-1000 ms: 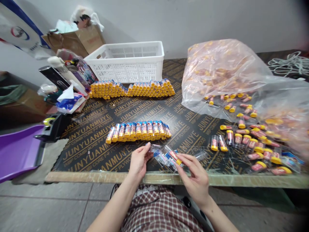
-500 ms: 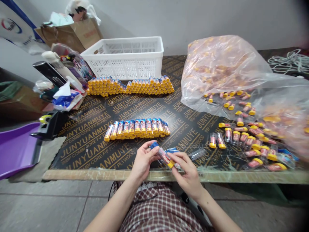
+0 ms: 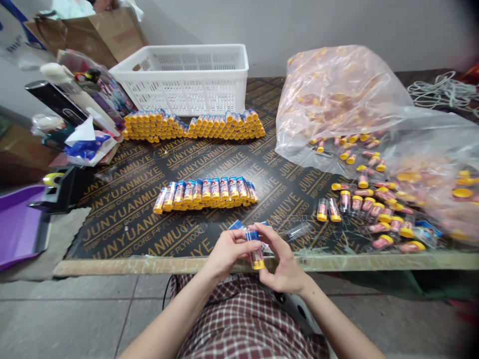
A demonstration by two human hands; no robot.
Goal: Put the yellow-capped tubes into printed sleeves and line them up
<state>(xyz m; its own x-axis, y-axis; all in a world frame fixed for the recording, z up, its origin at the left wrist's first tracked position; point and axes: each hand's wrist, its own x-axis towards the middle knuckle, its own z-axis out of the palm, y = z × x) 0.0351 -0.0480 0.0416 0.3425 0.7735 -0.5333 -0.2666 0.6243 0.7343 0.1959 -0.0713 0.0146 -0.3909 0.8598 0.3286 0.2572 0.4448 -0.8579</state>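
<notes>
Just over the table's front edge, both my hands hold one small clear plastic tube with a yellow cap at its lower end. A blue printed piece shows on its upper part. My left hand pinches the upper side of the tube, thumb across the front. My right hand curls around its other side, index finger at the top and thumb near the cap. Blue-and-white printed pieces lie behind my fingers, partly covered. A clear empty tube rests to their right. Beyond my hands sits a stack of blue-labelled tubes.
Several unlabelled yellow-capped tubes lie scattered at right, before a big translucent bag full of them. A longer stack of tubes lines a white basket. A black tape dispenser and purple dustpan are at left.
The tube has turned from slanting to nearly upright and come lower, closer to me. My right fingers have shifted from its capped end up to the top. The view has moved slightly.
</notes>
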